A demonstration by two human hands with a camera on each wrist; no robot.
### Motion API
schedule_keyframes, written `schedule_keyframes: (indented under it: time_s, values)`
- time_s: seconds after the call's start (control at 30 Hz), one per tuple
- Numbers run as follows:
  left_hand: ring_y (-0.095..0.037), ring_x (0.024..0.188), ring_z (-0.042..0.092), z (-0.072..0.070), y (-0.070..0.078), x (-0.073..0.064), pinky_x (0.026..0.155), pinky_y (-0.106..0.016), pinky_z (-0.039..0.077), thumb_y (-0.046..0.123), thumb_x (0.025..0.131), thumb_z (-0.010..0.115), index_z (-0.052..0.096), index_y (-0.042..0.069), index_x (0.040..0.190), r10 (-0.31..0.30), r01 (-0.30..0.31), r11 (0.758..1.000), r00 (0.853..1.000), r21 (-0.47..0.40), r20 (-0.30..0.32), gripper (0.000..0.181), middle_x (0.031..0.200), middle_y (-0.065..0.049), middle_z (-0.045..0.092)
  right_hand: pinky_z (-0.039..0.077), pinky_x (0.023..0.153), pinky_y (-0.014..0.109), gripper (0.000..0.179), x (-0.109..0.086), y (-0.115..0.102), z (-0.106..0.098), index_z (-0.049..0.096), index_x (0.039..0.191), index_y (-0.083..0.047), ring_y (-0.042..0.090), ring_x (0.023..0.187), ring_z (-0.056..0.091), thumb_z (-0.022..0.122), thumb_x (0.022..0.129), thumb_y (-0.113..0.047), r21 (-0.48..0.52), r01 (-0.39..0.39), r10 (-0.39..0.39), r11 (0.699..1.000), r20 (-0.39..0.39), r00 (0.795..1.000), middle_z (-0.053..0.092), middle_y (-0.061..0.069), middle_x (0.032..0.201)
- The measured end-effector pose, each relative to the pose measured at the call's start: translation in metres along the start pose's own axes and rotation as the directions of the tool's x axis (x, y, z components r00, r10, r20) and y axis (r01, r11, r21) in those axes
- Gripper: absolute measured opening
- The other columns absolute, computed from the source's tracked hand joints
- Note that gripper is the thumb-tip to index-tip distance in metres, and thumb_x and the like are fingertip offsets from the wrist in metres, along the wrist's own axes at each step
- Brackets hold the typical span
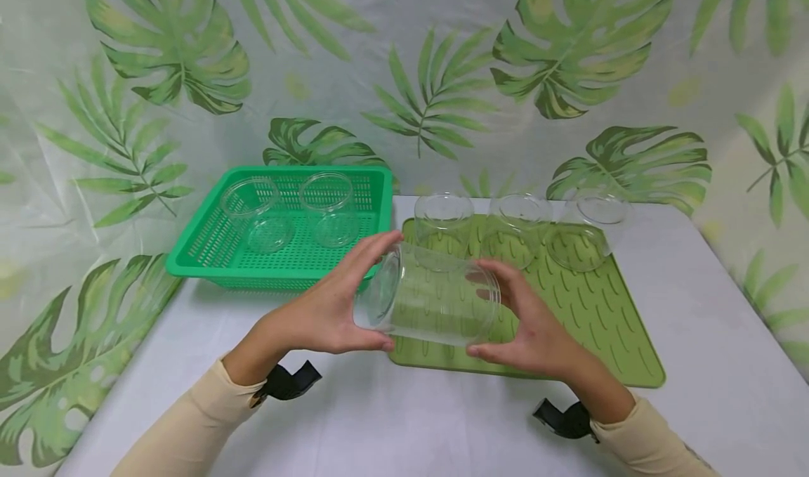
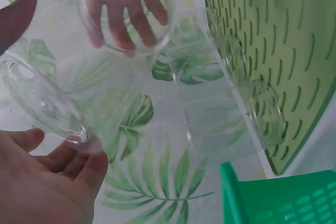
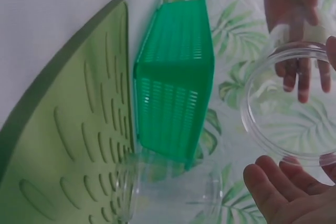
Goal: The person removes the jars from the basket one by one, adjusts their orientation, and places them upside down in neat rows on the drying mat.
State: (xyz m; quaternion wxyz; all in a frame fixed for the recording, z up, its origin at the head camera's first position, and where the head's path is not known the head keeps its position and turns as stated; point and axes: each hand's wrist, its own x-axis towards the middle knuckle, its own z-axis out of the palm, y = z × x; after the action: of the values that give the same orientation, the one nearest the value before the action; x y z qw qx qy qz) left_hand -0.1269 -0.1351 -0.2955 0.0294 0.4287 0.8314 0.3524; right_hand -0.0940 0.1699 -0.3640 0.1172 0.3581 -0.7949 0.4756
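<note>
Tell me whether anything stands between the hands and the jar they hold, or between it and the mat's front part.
Nothing visible does. The left hand and right hand grip the held jar directly; the three standing jars are toward the back of the mat, beyond it.

We observe a white table (image 1: 417,421). On it, toward the left, we find a bright-green basket (image 1: 259,273) with slotted walls; just beside it, to the right, lies an olive-green mat (image 1: 607,336) with short curved lines.
</note>
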Motion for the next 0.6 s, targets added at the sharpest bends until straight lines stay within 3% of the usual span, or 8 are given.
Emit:
schedule_keyframes:
  time_s: [0.23,0.4,0.6]
  values:
    - [-0.022,0.148,0.027,-0.002,0.005,0.005,0.115,-0.056,0.035,0.031,0.071,0.088,0.019,0.017,0.159,0.059,-0.057,0.996,0.998,0.062,-0.033,0.113,0.16,-0.004,0.027,0.049,0.104,0.025,0.109,-0.001,-0.001,0.002,0.028,0.152,-0.004,0.011,0.133,0.05,0.092,0.064,-0.007,-0.034,-0.061,0.061,0.998,-0.005,0.998,0.044,0.015,0.149]
    - [-0.021,0.144,0.034,-0.002,0.007,0.007,0.112,-0.051,0.04,0.035,0.071,0.087,0.021,0.018,0.158,0.086,-0.084,0.996,0.995,0.042,-0.055,0.111,0.159,-0.004,0.029,0.054,0.098,0.033,0.111,-0.001,-0.003,0.004,0.029,0.152,-0.004,0.007,0.13,0.05,0.094,0.062,-0.011,-0.068,-0.082,0.082,0.994,-0.003,0.997,0.047,0.014,0.147]
    - [-0.02,0.144,0.033,-0.003,0.013,0.011,0.112,-0.046,0.041,0.035,0.07,0.09,0.021,0.015,0.158,0.106,-0.106,0.994,0.994,0.021,-0.013,0.114,0.16,-0.007,0.025,0.055,0.094,0.031,0.111,-0.002,0.0,0.007,0.029,0.152,-0.005,0.01,0.128,0.053,0.094,0.062,-0.011,-0.05,-0.086,0.087,0.995,0.008,0.996,0.044,0.014,0.15]
